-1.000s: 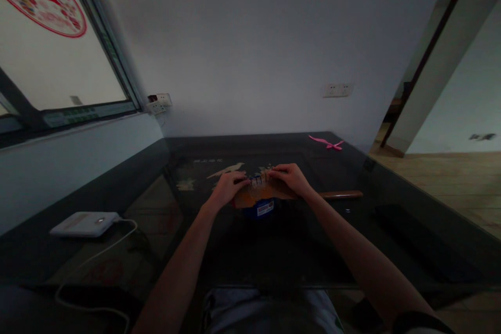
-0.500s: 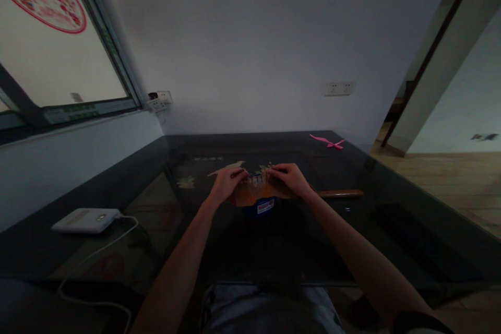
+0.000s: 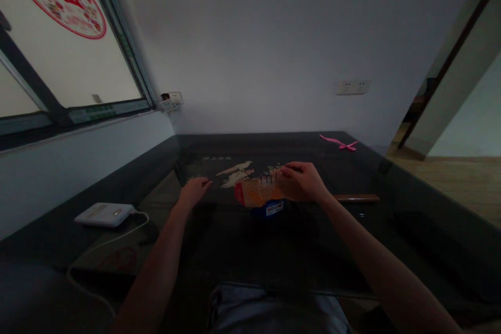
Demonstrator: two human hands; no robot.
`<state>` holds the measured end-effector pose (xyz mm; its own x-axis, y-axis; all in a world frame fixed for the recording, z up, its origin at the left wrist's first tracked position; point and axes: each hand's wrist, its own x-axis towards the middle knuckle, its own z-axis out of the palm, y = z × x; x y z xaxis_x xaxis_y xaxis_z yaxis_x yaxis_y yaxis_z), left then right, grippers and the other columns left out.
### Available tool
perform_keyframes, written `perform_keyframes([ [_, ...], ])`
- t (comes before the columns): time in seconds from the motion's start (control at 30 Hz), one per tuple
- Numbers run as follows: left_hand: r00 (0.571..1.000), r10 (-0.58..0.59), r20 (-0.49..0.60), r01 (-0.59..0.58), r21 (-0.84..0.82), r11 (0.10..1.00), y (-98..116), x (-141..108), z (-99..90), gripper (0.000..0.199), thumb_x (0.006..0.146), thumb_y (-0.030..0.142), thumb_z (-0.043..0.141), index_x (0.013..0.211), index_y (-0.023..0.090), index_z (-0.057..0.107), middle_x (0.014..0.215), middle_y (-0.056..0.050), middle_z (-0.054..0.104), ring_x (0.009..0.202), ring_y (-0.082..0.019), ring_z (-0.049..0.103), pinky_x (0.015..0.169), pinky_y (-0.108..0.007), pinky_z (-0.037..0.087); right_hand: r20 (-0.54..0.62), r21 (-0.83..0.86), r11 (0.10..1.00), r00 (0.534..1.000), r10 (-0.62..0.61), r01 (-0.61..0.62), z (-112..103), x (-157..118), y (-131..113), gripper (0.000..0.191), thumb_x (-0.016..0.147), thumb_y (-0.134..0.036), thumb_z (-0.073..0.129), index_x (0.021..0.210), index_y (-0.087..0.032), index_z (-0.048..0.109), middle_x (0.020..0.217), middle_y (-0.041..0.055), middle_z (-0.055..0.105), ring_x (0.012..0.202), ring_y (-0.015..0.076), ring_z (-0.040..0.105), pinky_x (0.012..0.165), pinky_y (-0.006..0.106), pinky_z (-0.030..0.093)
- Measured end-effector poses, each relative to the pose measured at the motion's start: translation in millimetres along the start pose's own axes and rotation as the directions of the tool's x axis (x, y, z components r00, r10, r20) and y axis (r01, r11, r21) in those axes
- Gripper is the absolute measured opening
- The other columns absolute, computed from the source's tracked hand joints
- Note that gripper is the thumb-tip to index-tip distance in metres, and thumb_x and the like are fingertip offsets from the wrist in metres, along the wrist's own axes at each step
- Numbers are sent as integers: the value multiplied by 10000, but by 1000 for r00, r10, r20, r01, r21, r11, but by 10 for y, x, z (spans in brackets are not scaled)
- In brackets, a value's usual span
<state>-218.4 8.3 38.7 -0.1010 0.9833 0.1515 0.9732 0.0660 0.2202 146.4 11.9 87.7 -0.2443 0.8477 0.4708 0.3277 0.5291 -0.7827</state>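
An orange, patterned piece [image 3: 254, 191] with a red left end rests across a blue object [image 3: 272, 210] with a white label, on the dark table. Several thin, upright pin-like bits show along the orange piece's top edge. At the right end of that edge, my right hand [image 3: 307, 180] has its thumb and fingertips pinched together; whatever is between them is too small to name. My left hand [image 3: 192, 193] hovers over the table, left of the orange piece and apart from it. Its fingers are closed together, and I cannot make out anything in them.
A brown stick-like handle [image 3: 358, 198] lies right of my right hand, with a tiny shiny bit [image 3: 361, 215] in front. A white power bank [image 3: 105, 214] with a cable sits at left. A pink ribbon [image 3: 345, 145] lies far right; a dark flat object [image 3: 426, 245] lies near right.
My left hand has left the orange piece and moved left, uncovering its red end. My right hand stays at the right part of the top edge. The view has shifted slightly.
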Motion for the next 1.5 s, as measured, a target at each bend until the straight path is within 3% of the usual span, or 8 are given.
perform_keyframes([
  [0.17,977,-47,208,12,167,986,-32,-83,55,308,852,379,413,868,207,669,942,-86,677,858,-206,628,691,-256,445,17,102,995,1000,-23,21,-14,-82,-206,245,762,-379,589,701,-153,663,675,20,645,667,148,584,649,260,434],
  [0.3,955,-56,291,0,189,982,23,-97,81,315,845,373,417,903,191,669,971,-114,670,856,-219,628,705,-277,459,251,193,981,968,-29,-21,138,-287,-507,223,791,-361,561,740,-155,631,702,21,631,667,142,584,642,254,446],
  [0.47,969,-59,241,20,161,987,6,-104,110,337,838,427,417,904,225,678,993,-117,662,874,-243,625,716,-310,465,672,226,974,726,-143,-17,660,-651,-903,236,905,-305,383,782,-187,547,664,-3,603,637,118,584,615,223,455],
  [0.57,972,-79,219,52,127,990,10,-121,88,343,828,453,426,869,233,686,968,-116,667,859,-252,625,711,-324,465,768,0,974,623,-145,226,1112,-736,-959,211,908,-252,370,848,-188,562,686,12,638,632,140,608,576,234,442],
  [0.67,978,-105,182,83,125,989,23,-132,64,337,827,445,435,856,220,685,961,-120,665,854,-246,624,719,-319,461,688,-375,832,724,-47,410,1580,-617,-822,239,914,-292,367,973,-180,569,854,85,681,712,208,638,577,292,447],
  [0.87,980,-102,172,73,167,983,7,-103,107,287,822,403,469,871,195,660,992,-122,654,903,-250,617,743,-328,468,553,-582,741,831,57,336,2180,-153,-439,255,899,-125,346,1016,-124,573,975,137,654,902,222,604,711,329,456],
  [1.23,980,-103,169,81,128,988,-86,-44,161,240,826,242,414,939,193,620,1017,-123,640,915,-247,615,745,-337,467,488,-646,681,873,21,345,2394,61,-272,281,901,-141,369,1074,-183,586,976,122,649,949,221,552,732,338,434],
  [1.5,983,-90,163,73,112,991,-166,35,239,215,821,318,468,915,189,613,971,-105,649,897,-220,609,746,-290,451,433,-640,701,901,-8,314,2369,57,-205,283,927,-196,340,1054,-190,593,979,96,650,945,203,552,726,306,422],
])
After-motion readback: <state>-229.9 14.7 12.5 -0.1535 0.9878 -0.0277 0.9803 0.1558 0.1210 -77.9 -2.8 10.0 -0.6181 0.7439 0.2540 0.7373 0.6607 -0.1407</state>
